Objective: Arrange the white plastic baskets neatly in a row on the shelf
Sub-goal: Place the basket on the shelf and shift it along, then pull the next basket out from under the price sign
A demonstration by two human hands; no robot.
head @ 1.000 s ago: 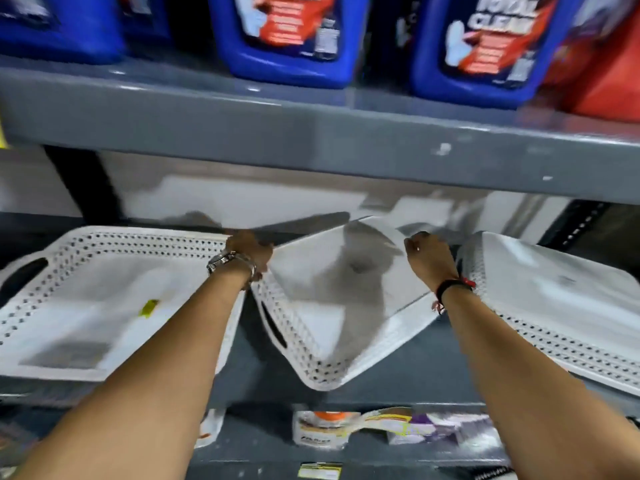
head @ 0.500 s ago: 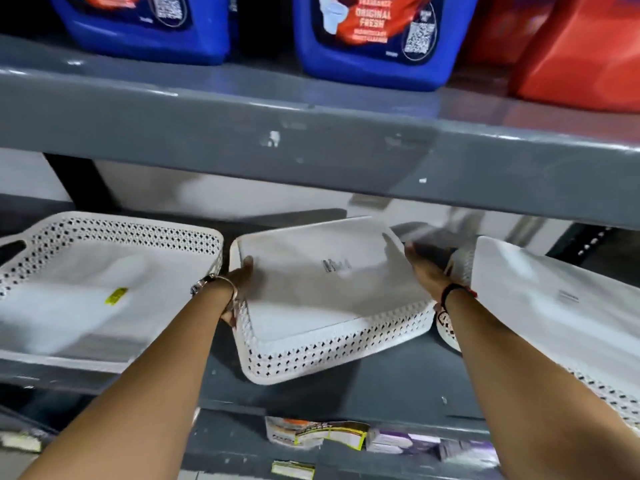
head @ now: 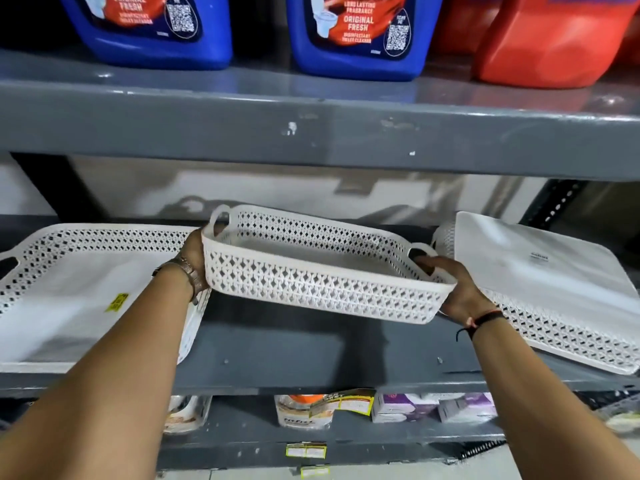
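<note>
Three white perforated plastic baskets are on the grey middle shelf (head: 277, 348). The middle basket (head: 311, 282) is right side up, lifted above the shelf and tilted down to the right. My left hand (head: 194, 254) grips its left end by the handle. My right hand (head: 453, 289) grips its right end at the other handle. The left basket (head: 83, 296) lies open side up with a yellow sticker inside. The right basket (head: 540, 282) lies upside down, bottom facing up, slanted.
The upper grey shelf (head: 311, 133) hangs just above, carrying blue cleaner jugs (head: 353, 32) and red jugs (head: 554, 39). Below the middle shelf sit small packets and boxes (head: 346, 407). A perforated black upright (head: 557, 206) stands at the back right.
The middle basket was upside down and angled a second ago; both hands have turned it over so its open side faces up, and raised it off the shelf.
</note>
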